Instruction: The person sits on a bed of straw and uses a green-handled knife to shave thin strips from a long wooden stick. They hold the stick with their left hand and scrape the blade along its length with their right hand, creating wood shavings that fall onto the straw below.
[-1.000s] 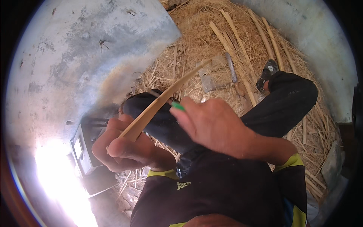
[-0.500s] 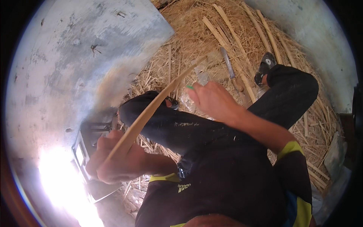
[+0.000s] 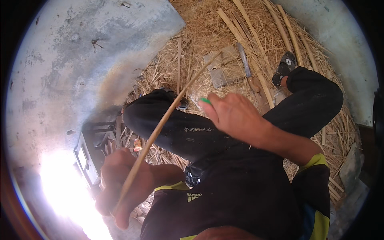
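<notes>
A long, pale bamboo strip [image 3: 157,129] slants up and away from my left hand [image 3: 124,182], across my left leg. My left hand is closed on its near end, with the thumb pointing down; the hand is slightly blurred. To the right of the strip, my right hand [image 3: 241,120] is curled into a fist, apart from the strip. It grips a small green-ended tool [image 3: 205,101], whose green end shows between thumb and forefinger. The rest of that tool is hidden or too small to make out.
A knife with a wooden handle [image 3: 253,84] lies on the straw-like shavings [image 3: 200,30] beyond my right hand. Several long bamboo strips [image 3: 294,36] lie at the far right. A flat grey block [image 3: 218,78] is near the knife. A grey box-like object [image 3: 86,154] stands at the left.
The bamboo strip has turned in my left hand and now shows a narrower edge. My left hand has dropped a little, its thumb lower. My right hand has moved slightly nearer and to the right.
</notes>
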